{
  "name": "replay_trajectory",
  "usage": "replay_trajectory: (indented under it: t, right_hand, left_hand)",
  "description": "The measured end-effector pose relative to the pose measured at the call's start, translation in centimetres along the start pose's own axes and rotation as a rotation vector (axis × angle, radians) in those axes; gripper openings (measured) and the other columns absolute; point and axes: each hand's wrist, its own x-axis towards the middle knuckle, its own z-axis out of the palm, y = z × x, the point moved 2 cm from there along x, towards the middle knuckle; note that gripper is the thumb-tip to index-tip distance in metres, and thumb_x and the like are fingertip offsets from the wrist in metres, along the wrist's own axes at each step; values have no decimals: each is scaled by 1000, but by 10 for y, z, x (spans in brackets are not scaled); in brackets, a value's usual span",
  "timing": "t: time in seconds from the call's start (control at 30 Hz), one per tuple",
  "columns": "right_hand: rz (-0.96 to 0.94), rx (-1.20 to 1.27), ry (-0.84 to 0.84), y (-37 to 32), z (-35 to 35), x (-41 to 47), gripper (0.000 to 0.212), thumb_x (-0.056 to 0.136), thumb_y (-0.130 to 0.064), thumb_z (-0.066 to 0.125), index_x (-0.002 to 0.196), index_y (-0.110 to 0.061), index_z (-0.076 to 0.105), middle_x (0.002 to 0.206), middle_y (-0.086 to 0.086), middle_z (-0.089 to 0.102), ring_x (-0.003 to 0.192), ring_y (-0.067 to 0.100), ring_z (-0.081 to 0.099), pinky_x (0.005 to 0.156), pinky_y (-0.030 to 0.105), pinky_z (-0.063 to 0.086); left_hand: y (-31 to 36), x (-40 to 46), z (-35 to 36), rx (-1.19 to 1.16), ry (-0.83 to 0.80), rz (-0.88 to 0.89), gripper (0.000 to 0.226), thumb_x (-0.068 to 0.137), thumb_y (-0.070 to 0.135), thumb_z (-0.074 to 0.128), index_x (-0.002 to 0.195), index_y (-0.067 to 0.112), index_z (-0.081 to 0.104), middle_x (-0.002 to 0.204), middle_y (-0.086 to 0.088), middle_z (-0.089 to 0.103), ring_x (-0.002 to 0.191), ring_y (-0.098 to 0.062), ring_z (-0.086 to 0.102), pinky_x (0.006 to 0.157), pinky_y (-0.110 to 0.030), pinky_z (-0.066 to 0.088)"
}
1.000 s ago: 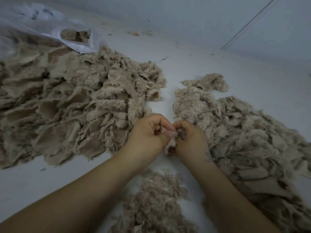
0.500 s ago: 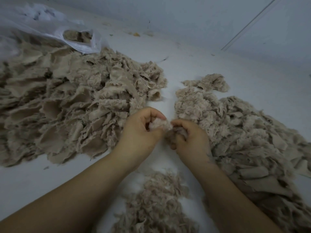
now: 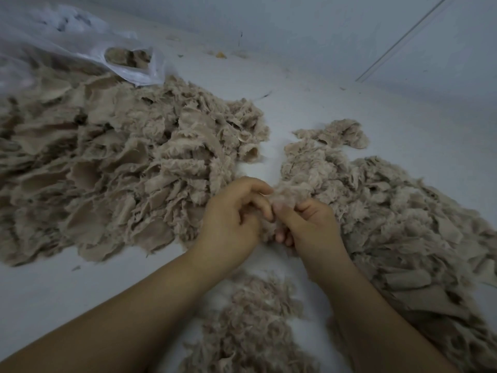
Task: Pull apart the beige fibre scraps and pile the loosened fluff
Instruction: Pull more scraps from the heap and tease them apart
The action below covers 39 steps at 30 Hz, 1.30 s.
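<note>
A pale grey-white floor [image 3: 349,109] fills most of the frame and meets a plain wall [image 3: 309,28] of much the same colour, which runs across the top of the picture. In the upper right a thin straight line [image 3: 403,39], perhaps a seam or a rod, slants down the wall from the top edge towards the floor. The light is dim, cool and even, with soft shadows, and small bits of dirt [image 3: 221,54] lie scattered on the floor along the foot of the wall in the upper middle of the frame.
</note>
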Motion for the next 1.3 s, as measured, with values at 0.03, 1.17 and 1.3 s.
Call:
replay_trajectory:
  t: [0.03,1.17,1.3]
  right_hand:
    - [20,20,-5,1,0,0,39,96,-20,62,77,14,58,44,7,56,34,9,47,37,18,36]
    - [106,129,-69,9,-2,5,56,85,-40,51,97,15,56,56,6,51,46,13,44,45,25,37]
    - [97,173,-76,9,0,6,43,84,-32,57,92,10,56,59,10,55,44,14,46,46,28,39]
  left_hand:
    - [-1,2,-1,-92,62,-75,32,78,-2,47,99,17,61,80,0,63,69,-11,60,63,-21,47]
    - [4,12,-7,-6,-235,-416,34,81,21,78,75,-4,55,44,11,54,37,4,49,37,-12,35]
    - [-1,3,3,-103,-295,-519,23,94,13,62,81,-4,58,43,-10,52,32,-20,45,34,-20,33]
